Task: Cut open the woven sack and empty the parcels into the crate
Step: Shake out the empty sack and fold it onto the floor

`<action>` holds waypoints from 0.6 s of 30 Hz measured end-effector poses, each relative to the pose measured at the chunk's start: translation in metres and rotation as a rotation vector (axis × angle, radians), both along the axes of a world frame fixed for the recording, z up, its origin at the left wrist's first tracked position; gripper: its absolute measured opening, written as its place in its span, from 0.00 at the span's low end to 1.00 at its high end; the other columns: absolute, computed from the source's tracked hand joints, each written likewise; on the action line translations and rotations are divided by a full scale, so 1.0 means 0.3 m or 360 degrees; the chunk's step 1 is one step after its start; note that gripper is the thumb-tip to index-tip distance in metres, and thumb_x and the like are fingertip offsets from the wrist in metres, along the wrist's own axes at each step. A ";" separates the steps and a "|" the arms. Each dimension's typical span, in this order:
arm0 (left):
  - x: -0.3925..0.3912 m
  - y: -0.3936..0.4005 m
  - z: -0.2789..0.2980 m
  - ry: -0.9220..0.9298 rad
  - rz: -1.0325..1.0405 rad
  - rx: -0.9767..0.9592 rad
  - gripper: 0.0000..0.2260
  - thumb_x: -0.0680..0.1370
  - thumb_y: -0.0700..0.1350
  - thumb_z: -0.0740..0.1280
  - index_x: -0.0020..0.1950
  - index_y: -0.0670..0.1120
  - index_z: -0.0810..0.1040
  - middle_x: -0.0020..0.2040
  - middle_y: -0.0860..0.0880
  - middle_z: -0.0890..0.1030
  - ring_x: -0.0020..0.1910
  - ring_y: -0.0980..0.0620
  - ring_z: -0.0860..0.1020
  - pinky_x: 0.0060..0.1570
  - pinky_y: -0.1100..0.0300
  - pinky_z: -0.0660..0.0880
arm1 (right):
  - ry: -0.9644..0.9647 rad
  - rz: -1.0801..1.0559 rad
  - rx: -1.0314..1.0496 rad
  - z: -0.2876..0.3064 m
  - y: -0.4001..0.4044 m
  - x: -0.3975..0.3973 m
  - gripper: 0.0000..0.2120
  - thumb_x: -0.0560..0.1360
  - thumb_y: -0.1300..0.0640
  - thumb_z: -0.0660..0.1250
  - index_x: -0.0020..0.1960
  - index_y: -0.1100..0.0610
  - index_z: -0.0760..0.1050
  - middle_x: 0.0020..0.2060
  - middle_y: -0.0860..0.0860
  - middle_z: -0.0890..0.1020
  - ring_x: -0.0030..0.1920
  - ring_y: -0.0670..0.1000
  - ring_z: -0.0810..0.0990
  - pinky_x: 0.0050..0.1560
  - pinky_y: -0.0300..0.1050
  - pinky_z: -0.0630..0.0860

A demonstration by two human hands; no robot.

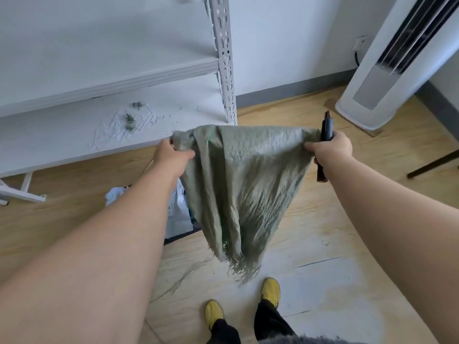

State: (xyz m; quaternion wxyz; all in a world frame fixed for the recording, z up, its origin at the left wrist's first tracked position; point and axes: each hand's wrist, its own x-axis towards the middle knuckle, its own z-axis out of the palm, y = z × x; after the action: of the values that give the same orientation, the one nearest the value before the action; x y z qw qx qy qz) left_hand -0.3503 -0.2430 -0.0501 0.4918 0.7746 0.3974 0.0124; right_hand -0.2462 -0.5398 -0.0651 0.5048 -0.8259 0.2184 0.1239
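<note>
From the head camera, the sack hangs upside down in the air between both outstretched arms. Its closed bottom edge is stretched along the top and its cut, frayed mouth dangles below, above the floor in front of the person's yellow shoes. It looks limp and flat, so I judge it has been emptied, or nearly; holding it by the two bottom corners, mouth down, is how anything left inside would be shaken out.

The left hand has fingers and thumb curled round the bunched left corner of the sack. The right hand pinches the right corner while also gripping a dark knife, which stands roughly upright through the fist, one end above the knuckles and the other below the wrist. Keeping the knife in the same hand leaves both hands free for the sack; I cannot tell whether a blade is exposed.

The sack therefore lies directly between the hands, touching both. Behind its lower left side, partly hidden by the left forearm, white parcels lie low by the floor. A dark edge beneath them may be the crate, but too little shows to be sure. A white shelf stands beyond, at the upper left.
</note>
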 end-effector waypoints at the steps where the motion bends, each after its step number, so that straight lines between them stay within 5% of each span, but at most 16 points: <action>1: 0.023 -0.011 0.004 -0.0096 0.0112 -0.0001 0.23 0.71 0.44 0.72 0.64 0.47 0.71 0.57 0.46 0.79 0.50 0.44 0.80 0.49 0.49 0.80 | -0.0091 -0.0050 -0.0009 0.003 -0.026 0.009 0.22 0.69 0.57 0.75 0.60 0.56 0.71 0.52 0.54 0.79 0.46 0.55 0.77 0.54 0.53 0.78; 4: 0.095 -0.087 0.020 -0.0107 -0.0032 0.0121 0.23 0.77 0.46 0.67 0.71 0.49 0.64 0.54 0.49 0.75 0.48 0.46 0.77 0.46 0.57 0.74 | -0.0198 -0.0220 0.0013 0.032 -0.093 0.045 0.25 0.73 0.55 0.71 0.66 0.56 0.66 0.54 0.51 0.75 0.51 0.53 0.75 0.55 0.48 0.73; 7: 0.182 -0.182 0.059 -0.0289 -0.0025 0.0182 0.23 0.79 0.48 0.64 0.73 0.51 0.62 0.59 0.52 0.71 0.52 0.50 0.73 0.49 0.62 0.66 | -0.0295 -0.0445 0.0227 0.063 -0.164 0.097 0.23 0.73 0.52 0.70 0.64 0.55 0.67 0.50 0.49 0.77 0.50 0.53 0.77 0.59 0.53 0.76; 9: 0.256 -0.218 0.082 -0.0438 0.0084 0.0034 0.26 0.79 0.49 0.65 0.74 0.52 0.60 0.65 0.52 0.70 0.56 0.52 0.72 0.56 0.62 0.68 | -0.0239 -0.0294 0.0301 0.080 -0.211 0.121 0.28 0.68 0.47 0.75 0.63 0.54 0.68 0.47 0.47 0.78 0.48 0.53 0.79 0.55 0.53 0.78; 12: 0.327 -0.279 0.117 -0.0222 -0.0537 0.0087 0.36 0.74 0.44 0.72 0.76 0.56 0.56 0.74 0.49 0.65 0.64 0.50 0.69 0.61 0.59 0.67 | -0.0047 -0.0023 -0.0034 0.076 -0.266 0.141 0.27 0.66 0.51 0.78 0.60 0.56 0.69 0.50 0.53 0.79 0.45 0.55 0.79 0.43 0.50 0.75; 14: 0.365 -0.299 0.140 -0.0041 -0.0840 0.0516 0.36 0.72 0.38 0.73 0.75 0.55 0.60 0.71 0.48 0.69 0.61 0.47 0.72 0.55 0.61 0.69 | -0.0127 -0.0211 -0.0029 0.084 -0.300 0.175 0.24 0.68 0.56 0.77 0.60 0.56 0.71 0.50 0.52 0.78 0.50 0.56 0.79 0.42 0.49 0.76; 18: 0.470 -0.299 0.153 -0.0079 -0.0552 0.0920 0.19 0.73 0.39 0.69 0.63 0.48 0.76 0.59 0.43 0.79 0.58 0.41 0.76 0.50 0.58 0.70 | -0.0136 -0.0079 0.0165 0.106 -0.347 0.259 0.20 0.67 0.60 0.77 0.56 0.55 0.74 0.45 0.51 0.79 0.45 0.54 0.79 0.50 0.50 0.78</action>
State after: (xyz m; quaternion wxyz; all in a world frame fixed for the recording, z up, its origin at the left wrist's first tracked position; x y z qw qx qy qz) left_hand -0.2094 -0.3327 -0.0042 0.2561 0.9375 0.2278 0.0597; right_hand -0.1685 -0.6440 -0.0332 0.5587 -0.7976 0.2103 0.0871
